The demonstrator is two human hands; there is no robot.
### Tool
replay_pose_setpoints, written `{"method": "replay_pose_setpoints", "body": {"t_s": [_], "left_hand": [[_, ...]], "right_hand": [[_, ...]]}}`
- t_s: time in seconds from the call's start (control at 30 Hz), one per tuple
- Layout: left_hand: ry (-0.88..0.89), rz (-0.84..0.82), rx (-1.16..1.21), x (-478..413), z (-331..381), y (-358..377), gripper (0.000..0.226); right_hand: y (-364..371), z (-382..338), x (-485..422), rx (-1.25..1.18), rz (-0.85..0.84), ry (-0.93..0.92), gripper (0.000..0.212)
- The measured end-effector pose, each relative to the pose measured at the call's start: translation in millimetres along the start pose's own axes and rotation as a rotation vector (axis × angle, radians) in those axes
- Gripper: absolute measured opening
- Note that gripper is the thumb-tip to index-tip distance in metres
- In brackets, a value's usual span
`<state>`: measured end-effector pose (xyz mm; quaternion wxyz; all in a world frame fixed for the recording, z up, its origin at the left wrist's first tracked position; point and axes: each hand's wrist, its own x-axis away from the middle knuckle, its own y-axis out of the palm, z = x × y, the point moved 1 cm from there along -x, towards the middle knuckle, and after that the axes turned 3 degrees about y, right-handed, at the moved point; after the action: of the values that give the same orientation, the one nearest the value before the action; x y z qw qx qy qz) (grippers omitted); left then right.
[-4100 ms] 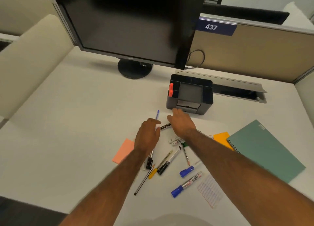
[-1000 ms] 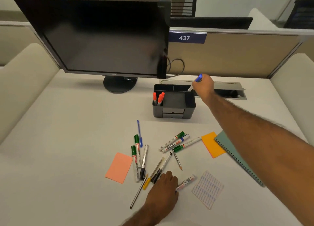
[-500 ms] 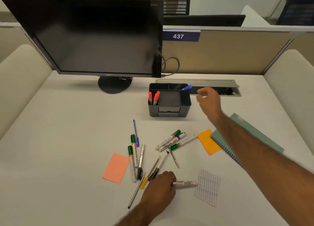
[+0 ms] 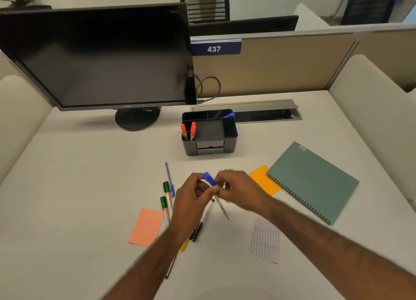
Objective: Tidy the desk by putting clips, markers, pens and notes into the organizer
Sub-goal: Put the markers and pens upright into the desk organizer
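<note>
A blue-capped marker [image 4: 208, 179] is held above the loose pens, between both hands. My left hand [image 4: 190, 200] grips its lower part. The fingertips of my right hand [image 4: 239, 191] pinch it just below the cap. The black organizer [image 4: 230, 142] stands behind them with two red markers [image 4: 188, 129] in its left slot and a blue marker [image 4: 228, 115] in a back compartment. On the desk lie a blue pen [image 4: 168, 178], two green markers [image 4: 166, 188], a pencil [image 4: 222, 209], a black pen [image 4: 197, 231] and a yellow pen [image 4: 184, 246].
A salmon note [image 4: 146, 227] lies left, an orange note [image 4: 264, 182] and a teal spiral notebook [image 4: 313, 182] right, a white lined note [image 4: 265, 241] in front. The monitor [image 4: 101, 58] stands at the back left, with a cable tray [image 4: 265, 112] behind the organizer.
My left hand lifted the blue-capped marker from the desk's front. My right hand, after leaving a blue marker in the organizer, came back and met it over the pens.
</note>
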<state>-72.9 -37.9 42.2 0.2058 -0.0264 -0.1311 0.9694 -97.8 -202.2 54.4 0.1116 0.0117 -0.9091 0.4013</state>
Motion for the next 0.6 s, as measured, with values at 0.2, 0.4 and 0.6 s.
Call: {"method": "replay_pose_setpoints", "body": {"t_s": [0.2,0.4,0.6], "left_hand": [[-0.093,0.008,-0.347,0.6,-39.4,1.0,0.009],[-0.141,-0.098,-0.582,15.9,-77.9,8.9,0.011],[-0.048,-0.122,-0.676,15.0,-82.5,14.3,0.015]], "right_hand": [[-56.0,-3.7,-60.1,-0.134,0.241,0.036,0.014],[-115.3,-5.9,-134.9,-0.242,0.497,0.098,0.009],[-135.6,10.5,-191.9,-0.353,0.527,0.259,0.013]]}}
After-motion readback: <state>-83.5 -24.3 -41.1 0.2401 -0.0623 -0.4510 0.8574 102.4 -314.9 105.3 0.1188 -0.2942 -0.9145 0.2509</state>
